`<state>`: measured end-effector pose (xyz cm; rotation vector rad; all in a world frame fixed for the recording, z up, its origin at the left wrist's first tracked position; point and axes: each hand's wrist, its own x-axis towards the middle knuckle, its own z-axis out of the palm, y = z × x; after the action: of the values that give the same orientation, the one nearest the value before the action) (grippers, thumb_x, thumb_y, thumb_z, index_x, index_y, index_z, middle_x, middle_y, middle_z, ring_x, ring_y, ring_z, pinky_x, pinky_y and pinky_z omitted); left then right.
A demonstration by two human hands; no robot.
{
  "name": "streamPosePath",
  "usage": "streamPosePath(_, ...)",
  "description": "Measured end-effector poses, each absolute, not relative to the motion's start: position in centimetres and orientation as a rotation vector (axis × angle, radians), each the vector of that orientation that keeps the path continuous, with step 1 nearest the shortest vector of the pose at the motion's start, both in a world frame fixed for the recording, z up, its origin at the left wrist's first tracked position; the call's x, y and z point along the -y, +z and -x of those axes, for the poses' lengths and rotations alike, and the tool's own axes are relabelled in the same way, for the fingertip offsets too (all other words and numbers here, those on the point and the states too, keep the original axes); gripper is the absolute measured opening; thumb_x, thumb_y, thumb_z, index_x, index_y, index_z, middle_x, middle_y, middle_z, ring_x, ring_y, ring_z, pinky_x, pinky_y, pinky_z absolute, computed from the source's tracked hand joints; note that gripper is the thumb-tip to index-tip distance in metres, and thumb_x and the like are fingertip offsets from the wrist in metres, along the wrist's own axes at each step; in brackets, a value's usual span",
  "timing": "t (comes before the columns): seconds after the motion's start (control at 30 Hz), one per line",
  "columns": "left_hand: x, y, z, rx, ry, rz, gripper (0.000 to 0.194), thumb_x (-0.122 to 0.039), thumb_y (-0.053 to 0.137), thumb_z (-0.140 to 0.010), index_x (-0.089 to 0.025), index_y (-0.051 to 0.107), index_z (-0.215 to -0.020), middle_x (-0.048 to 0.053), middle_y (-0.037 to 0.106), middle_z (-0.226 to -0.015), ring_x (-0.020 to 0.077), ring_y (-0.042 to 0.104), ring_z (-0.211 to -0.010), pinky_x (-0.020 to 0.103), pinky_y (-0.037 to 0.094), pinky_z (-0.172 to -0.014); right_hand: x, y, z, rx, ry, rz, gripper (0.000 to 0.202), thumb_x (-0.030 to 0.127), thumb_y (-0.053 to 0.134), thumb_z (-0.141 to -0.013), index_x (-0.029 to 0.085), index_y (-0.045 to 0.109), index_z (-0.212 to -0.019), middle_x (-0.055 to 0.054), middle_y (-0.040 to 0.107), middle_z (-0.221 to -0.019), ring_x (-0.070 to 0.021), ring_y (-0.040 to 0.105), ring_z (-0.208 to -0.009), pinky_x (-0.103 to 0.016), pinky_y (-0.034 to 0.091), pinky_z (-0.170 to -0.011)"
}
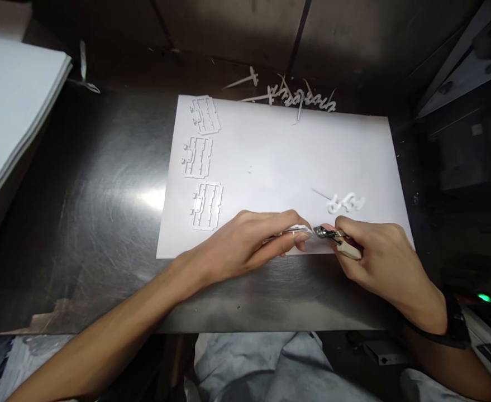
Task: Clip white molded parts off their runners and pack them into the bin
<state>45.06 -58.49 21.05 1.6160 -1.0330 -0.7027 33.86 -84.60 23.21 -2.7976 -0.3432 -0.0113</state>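
Scratched steel workbench (103,212) carrying a white cut sheet (279,167). At the sheet's near edge, the left hand (245,240) pinches a thin white cut-out piece (298,230); the right hand (379,257) grips a small cutting tool (341,240) against it. Keep the piece flat, fingertips behind the blade.

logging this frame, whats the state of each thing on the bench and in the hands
left hand: pinching a small white piece
small white piece: held flat at sheet's near edge
right hand: gripping cutter
cutter: tip at the piece
white sheet: flat
three cut frames: lying on sheet
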Motion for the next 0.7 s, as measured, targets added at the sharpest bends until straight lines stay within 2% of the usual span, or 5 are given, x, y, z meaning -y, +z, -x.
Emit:
streamPosePath(0.2, 58.6, 21.0, -44.7, 0.891, -0.765, -1.579, 0.024, -0.04, 0.051, -0.119, -0.026, 0.065, -0.132, -0.004, 0.08, -0.107, 0.0077, 0.073, -0.084, 0.02, 0.056, -0.081, 84.5, 23.3, -34.6, 0.194, -0.018, 2.605, 0.041, 0.035, 0.063, -0.11, 0.022, 0.039, -0.08, 0.008, 0.042, -0.064, -0.011, 0.036, -0.055, -0.027, 0.031, -0.055)
streamPosePath(0.33, 58.8, 21.4, -44.1, 0.755, -0.851, -1.546, 0.034, -0.051, 0.046, -0.119, -0.028, 0.057, -0.141, -0.001, 0.081, -0.11, 0.0102, 0.072, -0.076, 0.024, 0.058, -0.076, 85.7, 24.0, -35.1, -0.023, -0.094, 2.529, 0.036, 0.045, 0.057, -0.114, 0.022, 0.051, -0.086, 0.004, 0.053, -0.073, -0.0135, 0.049, -0.064, -0.025, 0.04, -0.062)
streamPosePath(0.43, 59.1, 21.2, -43.5, 0.642, -0.912, -1.51, 0.041, -0.059, 0.042, -0.118, -0.026, 0.052, -0.138, 0.003, 0.079, -0.11, 0.0131, 0.072, -0.073, 0.027, 0.058, -0.069, 87.9, 23.9, -35.2, -0.338, -0.075, 2.731, 0.022, 0.042, 0.054, -0.111, 0.025, 0.066, -0.119, 0.002, 0.063, -0.077, -0.019, 0.059, -0.064, -0.029, 0.04, -0.061)
streamPosePath(0.53, 59.4, 20.4, -43.1, 0.534, -0.939, -1.499, 0.039, -0.06, 0.041, -0.117, -0.025, 0.047, -0.133, 0.003, 0.076, -0.108, 0.0136, 0.07, -0.07, 0.027, 0.055, -0.064, 89.8, 22.5, -35.4, -0.49, 0.275, 3.026, 0.057, 0.035, 0.052, -0.108, 0.032, 0.048, -0.164, -0.004, 0.074, -0.087, -0.0278, 0.068, -0.068, -0.033, 0.033, -0.06)
streamPosePath(0.7, 59.5, 19.2, -43.2, 0.467, -0.952, -1.505, 0.03, -0.051, 0.038, -0.116, -0.025, 0.041, -0.132, 0.002, 0.073, -0.1, 0.0114, 0.063, -0.059, 0.025, 0.051, -0.057, 90.1, 20.8, -38.3, -0.434, 0.406, 3.057, 0.026, 0.024, 0.049, -0.104, 0.024, 0.071, -0.117, -0.011, 0.079, -0.105, -0.0346, 0.074, -0.088, -0.036, 0.031, -0.063)
